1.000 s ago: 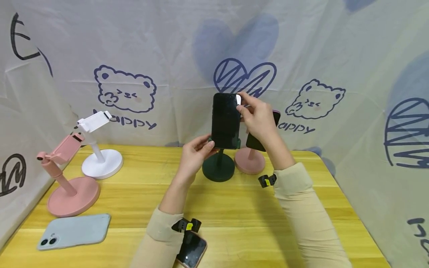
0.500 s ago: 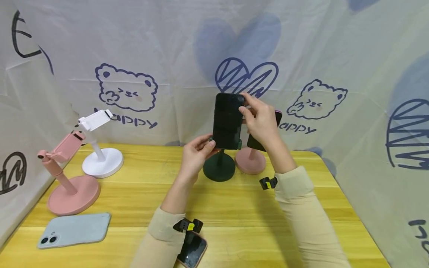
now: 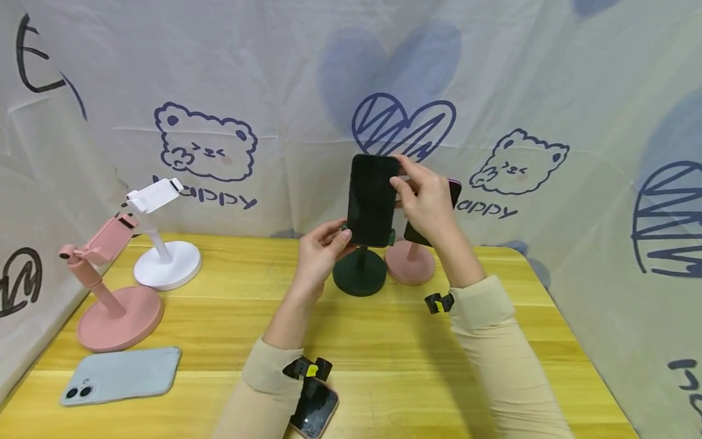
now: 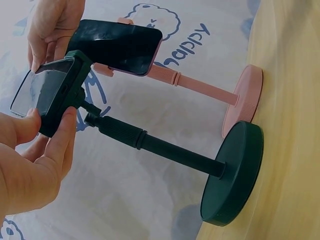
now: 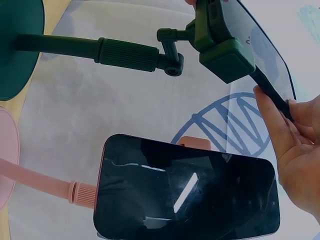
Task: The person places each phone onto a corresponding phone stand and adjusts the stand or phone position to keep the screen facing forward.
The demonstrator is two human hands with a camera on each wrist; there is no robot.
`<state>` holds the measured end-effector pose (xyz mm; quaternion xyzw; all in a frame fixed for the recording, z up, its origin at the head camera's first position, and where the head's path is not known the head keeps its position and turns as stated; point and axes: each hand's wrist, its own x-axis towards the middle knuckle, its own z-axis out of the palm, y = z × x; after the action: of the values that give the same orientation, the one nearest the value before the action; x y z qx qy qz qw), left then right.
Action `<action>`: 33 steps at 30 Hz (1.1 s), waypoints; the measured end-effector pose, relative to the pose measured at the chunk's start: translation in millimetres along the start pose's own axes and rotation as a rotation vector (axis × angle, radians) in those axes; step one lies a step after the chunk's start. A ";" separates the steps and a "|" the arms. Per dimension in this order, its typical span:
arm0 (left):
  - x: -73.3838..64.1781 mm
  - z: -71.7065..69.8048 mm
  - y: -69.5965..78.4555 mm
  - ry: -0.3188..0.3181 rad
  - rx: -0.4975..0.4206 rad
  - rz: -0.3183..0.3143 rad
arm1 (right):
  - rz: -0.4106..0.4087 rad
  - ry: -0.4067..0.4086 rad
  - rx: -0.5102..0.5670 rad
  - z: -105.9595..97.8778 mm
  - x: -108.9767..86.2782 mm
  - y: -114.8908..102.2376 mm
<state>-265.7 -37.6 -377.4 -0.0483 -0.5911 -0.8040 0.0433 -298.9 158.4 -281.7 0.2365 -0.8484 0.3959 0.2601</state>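
A dark phone (image 3: 373,200) stands upright in the clamp of a dark green phone stand (image 3: 359,272). My left hand (image 3: 320,253) grips the phone's lower left corner, thumb on the front edge and fingers behind at the clamp. At the upper right corner, my right hand (image 3: 428,198) pinches the phone between thumb and fingers. In the right wrist view the green clamp (image 5: 227,60) wraps the phone's edge, with the right fingertips just beyond it. Behind and to the right, a second phone (image 5: 187,190) sits sideways in a pink stand (image 3: 410,263), partly hidden by the right hand in the head view.
To the left stand a white phone stand (image 3: 167,266) and a larger pink stand (image 3: 120,317), their holders bare. A light blue phone (image 3: 122,375) lies face down at the front left. Another phone (image 3: 315,407) lies partly under the left forearm. A printed cloth (image 3: 296,73) hangs behind the table.
The upright phone has tilted very slightly, and the bright glare by its upper right corner is gone. Both hands keep their hold with hardly any movement.
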 end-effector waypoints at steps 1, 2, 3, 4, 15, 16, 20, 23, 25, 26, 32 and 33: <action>-0.1 0.1 0.0 0.002 -0.002 -0.002 | -0.005 0.002 0.004 0.1 -0.6 0.5; -0.3 0.2 -0.1 0.005 -0.004 -0.004 | -0.009 0.004 0.007 0.3 -1.2 1.0; -0.3 0.2 -0.2 0.007 -0.006 -0.007 | -0.012 0.007 0.007 0.4 -1.8 1.2; -0.2 0.3 -0.3 0.007 -0.009 -0.009 | -0.016 0.012 0.006 0.5 -2.4 1.4; 1.1 2.0 -0.8 0.025 0.030 -0.017 | -0.064 0.045 0.028 6.0 -12.5 8.3; 1.1 2.2 -0.7 0.025 0.031 -0.014 | -0.071 0.048 0.031 6.1 -12.6 8.9; 1.0 2.5 -0.6 0.024 0.027 -0.007 | -0.076 0.048 0.039 5.7 -12.5 8.2; 0.5 2.6 -0.3 0.031 0.026 -0.010 | -0.059 0.040 0.040 6.3 -12.6 8.5; 0.4 2.5 -0.1 0.036 0.042 -0.012 | -0.050 0.037 0.039 7.2 -13.2 9.1; 0.2 2.5 0.2 0.041 0.055 -0.013 | -0.048 0.032 0.040 8.0 -13.7 9.6; -1.9 2.6 0.1 0.054 0.145 -0.013 | -0.058 0.034 0.024 14.5 -22.7 17.0; -2.1 2.8 -0.1 0.053 0.150 -0.011 | -0.060 0.043 0.023 15.2 -24.3 18.0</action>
<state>-263.6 -34.9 -377.0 -0.0204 -0.6487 -0.7585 0.0581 -295.4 161.4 -315.2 0.2563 -0.8304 0.4027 0.2873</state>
